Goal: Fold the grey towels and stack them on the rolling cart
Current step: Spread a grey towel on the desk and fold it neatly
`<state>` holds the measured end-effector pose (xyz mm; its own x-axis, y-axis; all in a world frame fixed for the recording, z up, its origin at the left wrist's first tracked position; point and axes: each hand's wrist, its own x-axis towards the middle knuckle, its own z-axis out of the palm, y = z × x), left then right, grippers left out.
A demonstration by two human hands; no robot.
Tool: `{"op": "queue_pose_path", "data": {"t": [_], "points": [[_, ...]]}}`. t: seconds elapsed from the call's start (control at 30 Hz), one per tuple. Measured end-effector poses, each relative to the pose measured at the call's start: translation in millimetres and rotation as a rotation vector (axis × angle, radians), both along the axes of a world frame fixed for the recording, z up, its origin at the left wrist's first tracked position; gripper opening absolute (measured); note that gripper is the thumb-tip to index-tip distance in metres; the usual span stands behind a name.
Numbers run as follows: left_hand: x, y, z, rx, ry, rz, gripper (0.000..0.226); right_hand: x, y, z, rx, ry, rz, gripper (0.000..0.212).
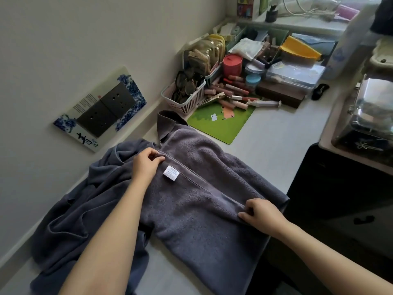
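Observation:
A grey towel (204, 211) lies spread over the white counter (274, 133), its near part hanging off the front edge. A white label (171, 172) shows by its hem. My left hand (146, 163) pinches the hem at the towel's far left corner. My right hand (260, 213) pinches the same hem near the counter's right edge. A second, darker grey towel (85, 209) lies crumpled under and to the left of the first, against the wall.
Behind the towels lie a green mat (221, 124), a white basket (182, 99) with glasses, a red tub (232, 64), several lipsticks and clear boxes (295, 75). A wall socket plate (102, 109) is on the left. A dark drop (340, 209) borders the counter's right side.

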<state>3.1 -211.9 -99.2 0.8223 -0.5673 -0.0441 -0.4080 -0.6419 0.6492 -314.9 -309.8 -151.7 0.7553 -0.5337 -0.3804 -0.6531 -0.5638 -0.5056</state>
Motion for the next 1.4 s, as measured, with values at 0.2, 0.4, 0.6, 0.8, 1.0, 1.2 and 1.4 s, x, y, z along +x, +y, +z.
{"op": "queue_pose_path", "data": {"t": [0.2,0.4,0.6,0.8,1.0,1.2,1.4], "points": [[-3,16,25,-0.103,0.032,-0.005,0.016,-2,-11,23,0.013,-0.196,-0.214,0.036],[6,39,64,0.101,0.110,-0.177,0.025,8,-49,71,-0.099,-0.256,-0.218,0.033],[-7,67,127,0.087,0.003,-0.194,0.021,20,-84,136,-0.295,-0.273,-0.159,0.028],[-17,89,180,-0.210,-0.081,-0.028,0.010,35,-104,211,-0.632,-0.331,-0.155,0.035],[-22,96,256,-0.360,-0.228,0.157,0.011,56,-130,301,-0.824,-0.551,-0.061,0.036],[-48,84,320,-0.644,-0.255,0.366,0.016,96,-178,382,-0.592,-0.740,0.183,0.018],[-93,73,376,-0.884,-0.482,0.532,0.014,108,-197,448,-0.631,-1.127,0.094,0.018]]}}
